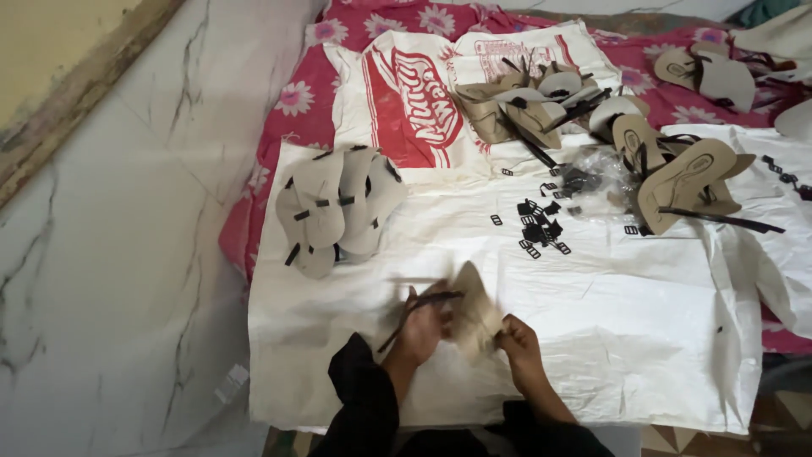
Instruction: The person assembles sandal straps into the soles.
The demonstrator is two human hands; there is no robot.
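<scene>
A beige sandal sole (474, 309) is held between both my hands over a white woven sack sheet (626, 330). My left hand (420, 328) grips its left side together with a thin black strap (414, 311) that sticks out to the lower left. Closed on the sole's right edge is my right hand (518, 340). Both sleeves are black. The sole is blurred.
A stack of finished beige soles with black straps (338, 207) lies at the left of the sheet. Small black buckles (540, 228) are scattered mid-sheet beside a clear plastic bag (596, 182). More sandals (677, 173) pile at the back right. Marble floor (127, 254) lies to the left.
</scene>
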